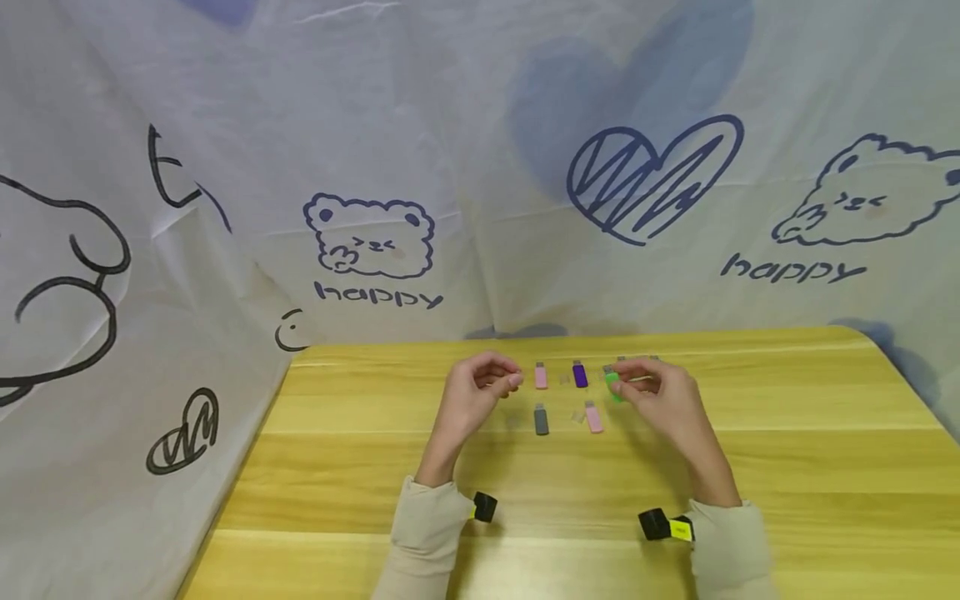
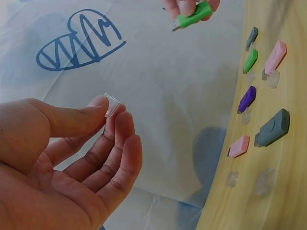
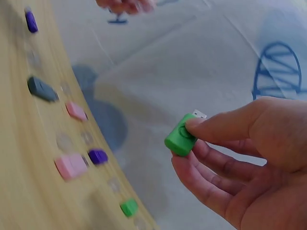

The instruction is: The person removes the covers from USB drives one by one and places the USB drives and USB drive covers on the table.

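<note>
My left hand [image 1: 474, 392] pinches a small clear plastic cap [image 2: 112, 104] between thumb and fingertips, above the table. On the other side, my right hand [image 1: 669, 396] holds a green USB stick [image 3: 181, 136] by its body, thumb on the flat face, with the bare metal plug exposed. The two hands are apart, and cap and stick do not touch. Under and between them lie more USB sticks: a grey one [image 1: 542, 420], a pink one [image 1: 593, 417], another pink one [image 1: 541, 376] and a purple one [image 1: 579, 375]. A second green stick [image 3: 129, 207] also lies on the table.
Loose clear caps [image 2: 265, 180] lie among the sticks on the wooden table [image 1: 337, 467]. Another purple stick [image 3: 31, 21] appears in the right wrist view. A white cloth [image 1: 480, 167] with printed drawings hangs behind the table and along its left side.
</note>
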### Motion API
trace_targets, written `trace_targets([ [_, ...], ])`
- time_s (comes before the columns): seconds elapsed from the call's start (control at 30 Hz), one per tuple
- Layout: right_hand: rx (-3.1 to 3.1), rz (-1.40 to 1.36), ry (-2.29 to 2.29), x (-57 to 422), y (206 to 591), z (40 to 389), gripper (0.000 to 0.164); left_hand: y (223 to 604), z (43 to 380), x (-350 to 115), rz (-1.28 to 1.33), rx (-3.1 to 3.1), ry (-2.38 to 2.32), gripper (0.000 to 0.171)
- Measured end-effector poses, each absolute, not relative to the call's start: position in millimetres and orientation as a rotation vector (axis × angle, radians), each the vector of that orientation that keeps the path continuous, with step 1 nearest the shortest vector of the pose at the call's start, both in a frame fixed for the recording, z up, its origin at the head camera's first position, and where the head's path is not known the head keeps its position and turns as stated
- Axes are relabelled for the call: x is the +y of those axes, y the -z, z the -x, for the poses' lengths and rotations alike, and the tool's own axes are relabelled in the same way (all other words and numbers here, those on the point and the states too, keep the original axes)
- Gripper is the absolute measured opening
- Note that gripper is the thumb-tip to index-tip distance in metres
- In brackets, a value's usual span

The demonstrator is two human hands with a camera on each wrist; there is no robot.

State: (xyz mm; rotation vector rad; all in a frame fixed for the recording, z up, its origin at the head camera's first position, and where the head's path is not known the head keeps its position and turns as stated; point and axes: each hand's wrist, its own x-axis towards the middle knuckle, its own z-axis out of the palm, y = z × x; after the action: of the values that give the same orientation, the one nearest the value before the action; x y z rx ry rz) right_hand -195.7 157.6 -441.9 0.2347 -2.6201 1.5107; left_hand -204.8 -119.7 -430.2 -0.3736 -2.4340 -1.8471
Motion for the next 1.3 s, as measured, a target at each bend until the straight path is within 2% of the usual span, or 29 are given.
trace_targets([
  [0.27, -2.653, -0.042, -1.503, 187.6, 457.2, 199.4, 0.028, 434.2, 206.3, -114.2, 0.393, -2.432, 1.863, 0.006],
  [0.7, -2.818, 0.147, -1.376, 187.3, 488.9, 210.0, 0.019, 443.0, 207.1, -102.0, 0.420, -2.503, 1.892, 0.006],
  [1.0, -2.872, 0.195, -1.299, 180.9, 489.2, 207.2, 0.018, 447.9, 206.0, -89.3, 0.407, -2.535, 1.925, 0.004],
  [1.3, -2.931, 0.194, -1.208, 178.8, 484.5, 203.2, 0.015, 451.7, 199.0, -75.9, 0.501, -2.604, 1.826, 0.004],
])
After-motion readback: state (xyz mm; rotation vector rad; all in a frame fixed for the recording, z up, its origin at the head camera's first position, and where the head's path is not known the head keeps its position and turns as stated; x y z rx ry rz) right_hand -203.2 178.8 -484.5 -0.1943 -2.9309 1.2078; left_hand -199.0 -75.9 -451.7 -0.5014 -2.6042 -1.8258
